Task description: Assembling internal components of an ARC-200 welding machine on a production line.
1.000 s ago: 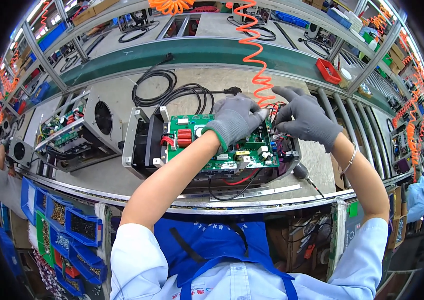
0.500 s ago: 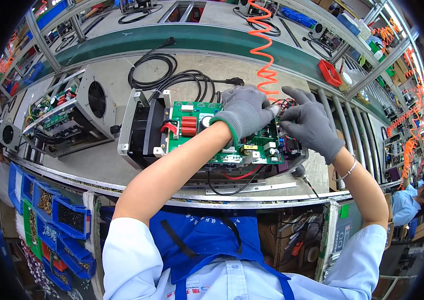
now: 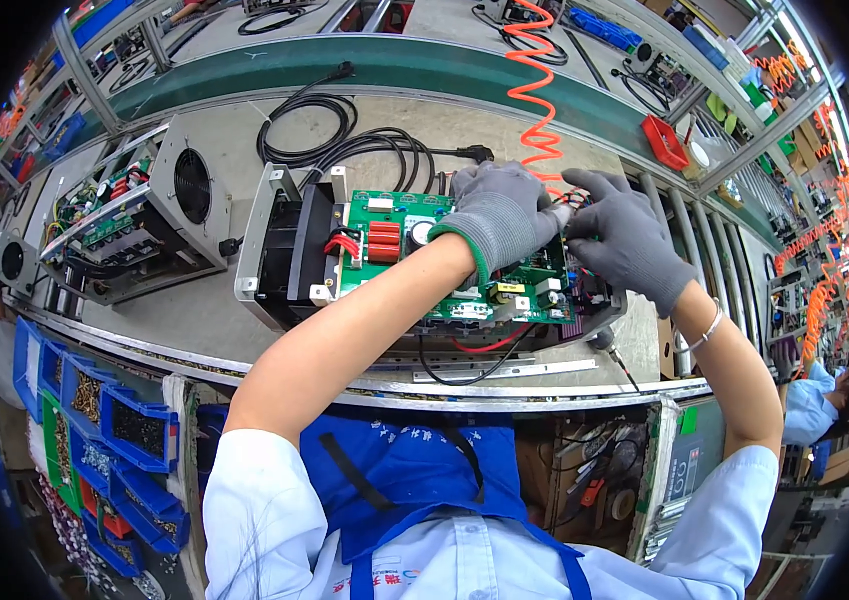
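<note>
Green and flat, the circuit board (image 3: 412, 207) full of small parts sits on top of the open grey metal machine (image 3: 301, 250), in the middle of the frame. Your step seems to be handling the thin red and dark wires (image 3: 571, 199) by the board's right end. The next move looks to call for light, steady fingertips, because that spot is tight. Your grey-gloved left hand (image 3: 506, 213) bends over the board with its thumb pointing right; the arm slants up from the lower left. Your grey-gloved right hand (image 3: 630, 245) reaches from the lower right, with its fingers apart and curled toward the wires. Both hands' fingertips are partly hidden, so I cannot tell if they pinch a wire or only touch
</note>
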Available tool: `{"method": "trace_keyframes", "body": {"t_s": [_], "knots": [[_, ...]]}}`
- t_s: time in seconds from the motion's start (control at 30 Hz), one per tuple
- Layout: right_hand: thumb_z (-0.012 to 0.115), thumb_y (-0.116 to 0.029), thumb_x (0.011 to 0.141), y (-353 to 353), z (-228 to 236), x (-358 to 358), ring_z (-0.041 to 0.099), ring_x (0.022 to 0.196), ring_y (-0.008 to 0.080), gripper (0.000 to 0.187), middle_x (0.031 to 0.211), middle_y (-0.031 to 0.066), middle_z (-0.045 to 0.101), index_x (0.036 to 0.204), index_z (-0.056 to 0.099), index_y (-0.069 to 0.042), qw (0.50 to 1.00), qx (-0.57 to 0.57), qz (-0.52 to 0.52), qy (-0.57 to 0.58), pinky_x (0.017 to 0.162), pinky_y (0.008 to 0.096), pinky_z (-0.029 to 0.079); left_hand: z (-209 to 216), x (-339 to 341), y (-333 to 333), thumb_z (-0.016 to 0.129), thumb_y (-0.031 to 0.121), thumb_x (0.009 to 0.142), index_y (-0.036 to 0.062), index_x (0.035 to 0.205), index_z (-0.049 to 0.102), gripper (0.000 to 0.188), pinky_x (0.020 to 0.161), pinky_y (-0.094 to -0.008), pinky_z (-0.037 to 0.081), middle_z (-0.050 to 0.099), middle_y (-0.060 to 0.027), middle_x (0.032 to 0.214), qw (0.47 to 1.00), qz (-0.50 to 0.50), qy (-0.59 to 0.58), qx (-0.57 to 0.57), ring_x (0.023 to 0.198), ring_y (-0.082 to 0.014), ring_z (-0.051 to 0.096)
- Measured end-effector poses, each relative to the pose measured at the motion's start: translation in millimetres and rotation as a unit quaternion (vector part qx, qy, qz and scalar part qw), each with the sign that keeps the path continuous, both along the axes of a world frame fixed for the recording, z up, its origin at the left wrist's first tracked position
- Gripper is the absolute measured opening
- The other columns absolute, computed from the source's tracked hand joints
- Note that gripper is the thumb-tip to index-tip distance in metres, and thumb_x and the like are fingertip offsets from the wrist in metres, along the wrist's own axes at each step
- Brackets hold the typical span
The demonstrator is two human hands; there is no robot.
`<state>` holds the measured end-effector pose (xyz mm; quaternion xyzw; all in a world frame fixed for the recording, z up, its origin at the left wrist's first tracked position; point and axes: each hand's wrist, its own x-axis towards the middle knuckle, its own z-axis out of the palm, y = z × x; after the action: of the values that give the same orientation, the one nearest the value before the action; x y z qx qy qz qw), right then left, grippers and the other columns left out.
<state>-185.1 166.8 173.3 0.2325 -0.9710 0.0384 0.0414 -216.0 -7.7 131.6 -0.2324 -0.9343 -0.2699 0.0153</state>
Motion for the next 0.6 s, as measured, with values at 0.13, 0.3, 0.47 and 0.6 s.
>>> {"method": "trace_keyframes", "body": {"t_s": [0.13,0.3,0.47,0.6], "knots": [[0.066,-0.019,0.067,2.2,-7.2,-10.7,0.048,0.117,0.0327,0.014,0.133,0.0086,0.052,0.075,0.072,-0.009,1.000,0.029,0.007,-0.007,0.098,0.0431,0.037,-2.2,-3.3,0.4,0.053,0.051,0.085,0.0143,0.097,0.072,0.043,0.091,-0.0422,0.041,0.063,-0.0132,0.102,1.000,-0.009,0.008,0.005,0.104,-0.0284,0.058],[0.065,-0.018,0.072,6.2,14.4,1.7,0.050,0.119,0.0325,0.019,0.135,0.0164,0.050,0.087,0.073,-0.009,0.987,-0.135,-0.016,-0.087,0.098,0.0374,0.038,-10.0,-7.5,-2.9,0.056,0.048,0.084,0.0153,0.098,0.072,0.039,0.090,-0.0434,0.041,0.063,-0.0119,0.104,0.997,-0.021,0.038,0.063,0.102,-0.0292,0.058],[0.058,-0.016,0.087,17.8,-11.0,68.9,0.057,0.109,0.0212,0.028,0.123,0.0169,0.057,0.108,0.065,0.000,0.822,-0.553,-0.074,0.118,0.093,0.0302,0.043,11.6,22.8,-12.6,0.061,0.033,0.081,0.0106,0.099,0.069,0.030,0.090,-0.0408,0.043,0.064,-0.0114,0.107,0.970,-0.027,0.191,0.150,0.102,-0.0307,0.058],[0.056,-0.012,0.090,8.7,-90.6,137.3,0.055,0.108,0.0179,0.030,0.115,0.0127,0.061,0.116,0.060,0.003,0.660,-0.711,-0.221,0.100,0.094,0.0286,0.042,24.5,48.0,4.7,0.066,0.034,0.076,0.0152,0.102,0.069,0.032,0.097,-0.0430,0.036,0.060,-0.0093,0.118,0.967,-0.117,0.203,0.103,0.113,-0.0298,0.052]]}}
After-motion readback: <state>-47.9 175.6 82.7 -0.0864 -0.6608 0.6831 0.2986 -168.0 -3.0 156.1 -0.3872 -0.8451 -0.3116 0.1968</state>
